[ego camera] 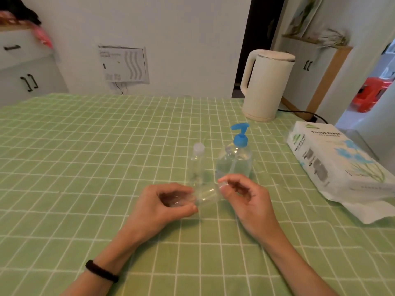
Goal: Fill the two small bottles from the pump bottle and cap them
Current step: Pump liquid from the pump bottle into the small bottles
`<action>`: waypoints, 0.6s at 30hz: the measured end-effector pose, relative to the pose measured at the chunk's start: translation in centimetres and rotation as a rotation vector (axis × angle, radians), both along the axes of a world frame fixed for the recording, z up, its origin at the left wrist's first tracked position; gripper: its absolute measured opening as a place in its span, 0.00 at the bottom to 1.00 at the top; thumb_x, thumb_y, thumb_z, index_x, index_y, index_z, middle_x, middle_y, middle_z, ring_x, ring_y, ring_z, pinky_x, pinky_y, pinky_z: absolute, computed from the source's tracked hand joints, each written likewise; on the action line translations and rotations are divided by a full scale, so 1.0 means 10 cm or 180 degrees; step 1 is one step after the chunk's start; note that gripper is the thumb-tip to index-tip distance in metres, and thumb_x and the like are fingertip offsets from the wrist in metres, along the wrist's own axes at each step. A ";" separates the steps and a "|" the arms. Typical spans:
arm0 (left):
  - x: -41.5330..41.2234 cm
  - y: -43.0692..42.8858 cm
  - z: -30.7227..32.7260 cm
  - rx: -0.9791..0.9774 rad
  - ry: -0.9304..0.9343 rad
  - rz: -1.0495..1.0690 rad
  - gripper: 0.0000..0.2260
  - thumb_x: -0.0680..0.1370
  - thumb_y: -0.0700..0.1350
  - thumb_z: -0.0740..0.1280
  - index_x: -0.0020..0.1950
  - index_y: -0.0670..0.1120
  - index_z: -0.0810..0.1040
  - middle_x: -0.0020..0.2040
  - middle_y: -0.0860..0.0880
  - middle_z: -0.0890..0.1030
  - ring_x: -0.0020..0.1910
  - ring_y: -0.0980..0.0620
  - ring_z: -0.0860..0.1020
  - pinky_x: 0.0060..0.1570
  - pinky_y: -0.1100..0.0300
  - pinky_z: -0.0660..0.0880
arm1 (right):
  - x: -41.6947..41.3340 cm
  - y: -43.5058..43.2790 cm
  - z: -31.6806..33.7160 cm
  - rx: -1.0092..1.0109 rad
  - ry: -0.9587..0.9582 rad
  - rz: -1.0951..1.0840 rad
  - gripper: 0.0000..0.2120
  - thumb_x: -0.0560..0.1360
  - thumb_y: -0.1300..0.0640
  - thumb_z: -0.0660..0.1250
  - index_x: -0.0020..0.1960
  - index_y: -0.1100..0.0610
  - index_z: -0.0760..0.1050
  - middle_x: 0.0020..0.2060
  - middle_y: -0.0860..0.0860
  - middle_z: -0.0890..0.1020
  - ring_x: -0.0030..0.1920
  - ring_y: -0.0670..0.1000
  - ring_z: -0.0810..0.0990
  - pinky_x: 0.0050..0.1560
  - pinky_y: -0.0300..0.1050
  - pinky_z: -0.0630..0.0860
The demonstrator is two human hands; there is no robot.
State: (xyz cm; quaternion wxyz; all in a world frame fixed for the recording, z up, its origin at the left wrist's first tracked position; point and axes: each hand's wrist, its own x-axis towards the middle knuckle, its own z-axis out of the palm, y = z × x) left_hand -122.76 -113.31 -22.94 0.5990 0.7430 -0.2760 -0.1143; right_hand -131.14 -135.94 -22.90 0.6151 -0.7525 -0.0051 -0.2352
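Above the green checked tablecloth (pixel 85 157), 2 bare hands hold 1 small clear bottle (pixel 206 194) between them, lying tilted on its side with its neck end pointing up and to the right. The left hand (pixel 168 201) has its fingers and thumb curled round the bottle's lower body, gripping it. The right hand (pixel 245 195) pinches a small clear cap (pixel 223 185) between thumb and forefinger right at the bottle's neck end, with its other fingers loosely curled behind; whether the cap is seated on the neck or just off it cannot be told. A dark band (pixel 100 271) circles the left wrist. Just beyond the hands, the second small bottle (pixel 197 165) stands upright on the cloth with a pale cap (pixel 198 148) on top. Just to its right stands the clear pump bottle (pixel 237 161), upright, topped by a blue pump head (pixel 240 135) whose spout points to the right. Farther back on the right sits a cream kettle (pixel 267 84), its handle facing left, with a black cord (pixel 303 114) trailing off behind it. A white pack marked TISSUE PAPER (pixel 333 159) lies on the cloth near the right edge, well apart from the bottles
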 end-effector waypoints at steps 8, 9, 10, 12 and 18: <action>-0.04 0.03 0.04 0.0021 0.0205 0.0120 0.20 0.68 0.51 0.83 0.58 0.50 0.88 0.53 0.52 0.90 0.53 0.51 0.88 0.59 0.57 0.83 | 0.02 -0.02 0.00 0.0149 0.0135 0.0088 0.18 0.78 0.52 0.76 0.66 0.41 0.79 0.52 0.49 0.85 0.48 0.53 0.85 0.49 0.40 0.82; -0.03 0.03 0.04 0.0008 0.0205 0.0153 0.20 0.68 0.50 0.83 0.59 0.49 0.88 0.53 0.51 0.90 0.53 0.51 0.88 0.59 0.57 0.83 | 0.03 -0.03 -0.02 0.0089 0.0193 0.0047 0.19 0.78 0.53 0.76 0.66 0.39 0.79 0.53 0.48 0.85 0.47 0.53 0.85 0.48 0.41 0.83; -0.02 0.03 0.04 -0.0018 0.0214 0.0182 0.20 0.67 0.49 0.83 0.58 0.48 0.88 0.53 0.51 0.90 0.53 0.51 0.88 0.59 0.57 0.83 | 0.04 -0.05 -0.04 0.0014 0.0246 0.0046 0.21 0.78 0.57 0.76 0.66 0.37 0.78 0.54 0.46 0.84 0.46 0.51 0.85 0.47 0.41 0.82; 0.00 0.03 0.04 -0.0079 0.0241 0.0213 0.22 0.66 0.50 0.85 0.58 0.47 0.88 0.53 0.50 0.90 0.53 0.51 0.88 0.57 0.59 0.83 | 0.03 -0.05 -0.06 -0.0038 0.0262 0.0122 0.26 0.79 0.63 0.75 0.67 0.36 0.78 0.56 0.43 0.83 0.43 0.48 0.83 0.43 0.40 0.81; 0.00 0.01 0.03 -0.0092 0.0300 0.0128 0.24 0.65 0.52 0.86 0.57 0.47 0.88 0.52 0.51 0.90 0.52 0.51 0.89 0.58 0.58 0.83 | 0.01 -0.06 -0.07 -0.0007 0.0301 0.0067 0.25 0.79 0.64 0.73 0.67 0.38 0.78 0.57 0.45 0.83 0.42 0.57 0.82 0.38 0.43 0.79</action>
